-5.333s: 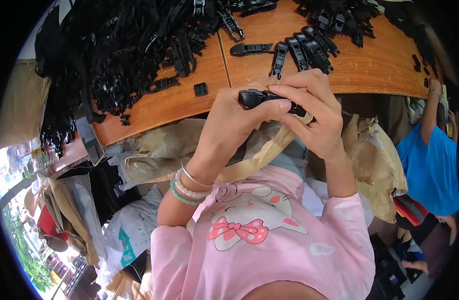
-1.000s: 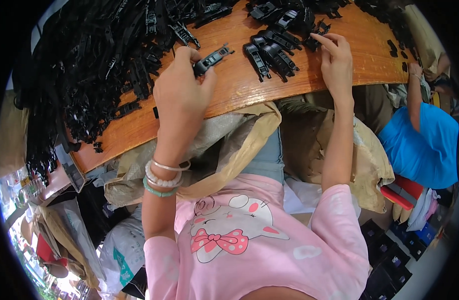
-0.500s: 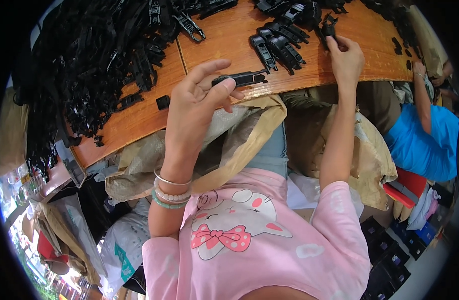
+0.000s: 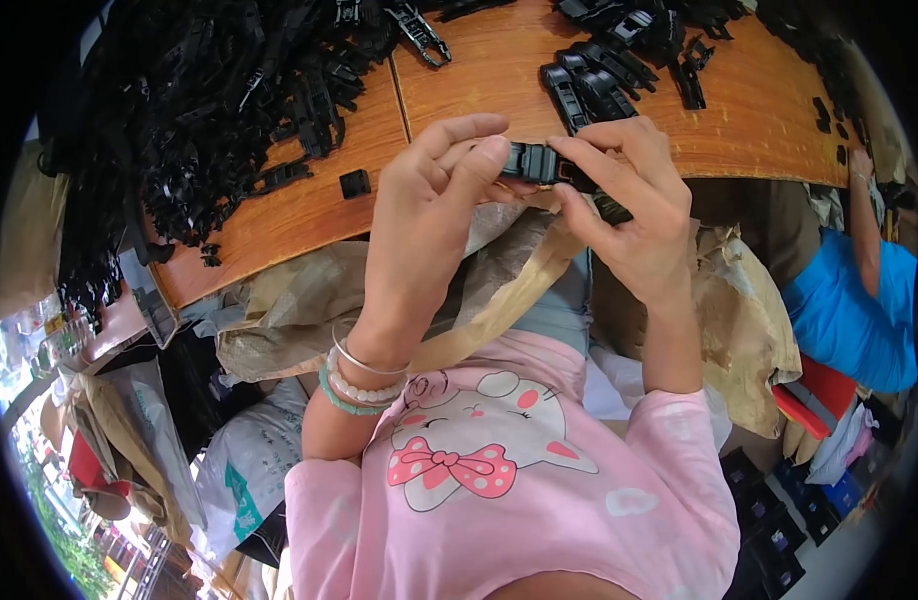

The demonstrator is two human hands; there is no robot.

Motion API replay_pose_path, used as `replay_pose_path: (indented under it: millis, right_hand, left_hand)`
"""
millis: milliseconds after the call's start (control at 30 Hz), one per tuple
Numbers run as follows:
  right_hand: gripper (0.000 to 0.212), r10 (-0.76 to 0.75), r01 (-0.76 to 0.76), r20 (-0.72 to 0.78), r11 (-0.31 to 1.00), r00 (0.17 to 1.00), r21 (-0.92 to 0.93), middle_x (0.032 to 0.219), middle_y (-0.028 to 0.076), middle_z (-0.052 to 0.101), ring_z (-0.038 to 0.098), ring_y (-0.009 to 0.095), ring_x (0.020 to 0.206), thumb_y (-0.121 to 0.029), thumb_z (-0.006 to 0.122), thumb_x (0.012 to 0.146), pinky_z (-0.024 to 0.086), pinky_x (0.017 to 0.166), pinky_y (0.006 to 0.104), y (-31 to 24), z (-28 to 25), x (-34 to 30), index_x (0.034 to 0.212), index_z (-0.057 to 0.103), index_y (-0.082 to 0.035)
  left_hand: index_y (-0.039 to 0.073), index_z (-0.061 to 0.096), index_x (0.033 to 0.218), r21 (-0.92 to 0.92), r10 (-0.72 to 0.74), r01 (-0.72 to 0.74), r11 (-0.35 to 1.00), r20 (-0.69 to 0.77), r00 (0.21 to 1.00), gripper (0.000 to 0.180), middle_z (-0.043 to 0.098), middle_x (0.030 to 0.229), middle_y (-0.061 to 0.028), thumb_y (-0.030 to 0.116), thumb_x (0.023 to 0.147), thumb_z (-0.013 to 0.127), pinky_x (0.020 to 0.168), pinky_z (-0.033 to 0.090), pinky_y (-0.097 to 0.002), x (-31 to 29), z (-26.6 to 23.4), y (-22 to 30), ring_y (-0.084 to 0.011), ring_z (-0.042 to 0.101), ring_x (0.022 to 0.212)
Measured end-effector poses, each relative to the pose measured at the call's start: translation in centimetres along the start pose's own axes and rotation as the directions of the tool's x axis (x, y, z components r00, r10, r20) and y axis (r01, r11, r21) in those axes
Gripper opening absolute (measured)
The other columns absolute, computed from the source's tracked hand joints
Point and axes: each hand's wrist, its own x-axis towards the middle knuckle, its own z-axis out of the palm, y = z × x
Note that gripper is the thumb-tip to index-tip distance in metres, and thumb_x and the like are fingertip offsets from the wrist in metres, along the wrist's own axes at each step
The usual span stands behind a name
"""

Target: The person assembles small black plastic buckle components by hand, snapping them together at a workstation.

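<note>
Bare wooden table (image 4: 769, 120) strip by hands passable; black clip heap (image 4: 209, 110) blocks left, clip row (image 4: 599, 85) ahead.

Black plastic buckle (image 4: 554, 172), two long pieces end to end, lying level above the table edge

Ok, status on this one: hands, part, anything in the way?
Left hand and right hand both grip one black plastic buckle. Held above the wooden table edge. Nothing between them.

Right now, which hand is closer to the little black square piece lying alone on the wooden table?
The left hand. It sits just to the right of the small black square piece, near the table's edge. The right hand is farther right, beyond the black buckle that both hands hold.
</note>
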Motion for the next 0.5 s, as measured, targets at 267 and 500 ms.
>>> replay_pose_path:
  millis: [267,500]
  right_hand:
    - [0.041,-0.101,0.101,-0.036,0.995,0.994,0.003,0.089,0.003,0.059,0.053,0.019,0.074,-0.003,0.072,0.055,0.035,0.071,0.0333,-0.7,0.3,-0.4,0.096,0.067,-0.006]
    - [0.04,-0.006,0.016,-0.065,0.987,0.998,0.16,0.097,0.008,0.06,0.057,0.024,0.081,0.0,0.071,0.061,0.043,0.073,0.0353,-0.8,0.9,-1.2,0.101,0.064,-0.003]
  left_hand:
    - [-0.005,0.061,0.102,-0.152,-0.264,0.296,0.943,0.196,0.944,0.02,0.064,0.094,-0.0076,0.008,0.086,0.062,0.08,0.048,-0.0264,-0.3,-0.3,-0.7,-0.014,0.062,0.085]
    - [-0.002,0.064,0.093,-0.261,-0.127,0.179,0.949,0.206,0.97,0.015,0.061,0.088,-0.0011,0.011,0.085,0.065,0.076,0.043,-0.0219,-0.5,0.4,-0.8,-0.0095,0.057,0.08]
